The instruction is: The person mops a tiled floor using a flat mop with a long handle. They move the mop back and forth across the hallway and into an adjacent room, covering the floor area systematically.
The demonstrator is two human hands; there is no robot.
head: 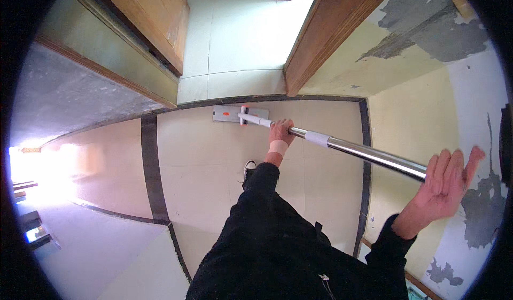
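Observation:
A flat mop with a grey rectangular head (228,114) lies on the beige tiled floor, close to the dark border strip before a doorway. Its metal pole (372,152) slants up to the right across the view. My left hand (281,130) is closed around the lower part of the pole, near the white joint; a pale band circles that wrist. At the pole's upper end is my right hand (445,183), its back or palm spread over the end with the fingers extended. How firmly it grips is hard to see.
A wooden door (156,15) stands ajar at the upper left. The wooden door frame (340,23) borders the opening on the right. Beside it, a yellow and white wall (413,111) has peeling grey patches. One shoe (250,165) shows below me. A corridor floor (108,171) runs left toward bright light.

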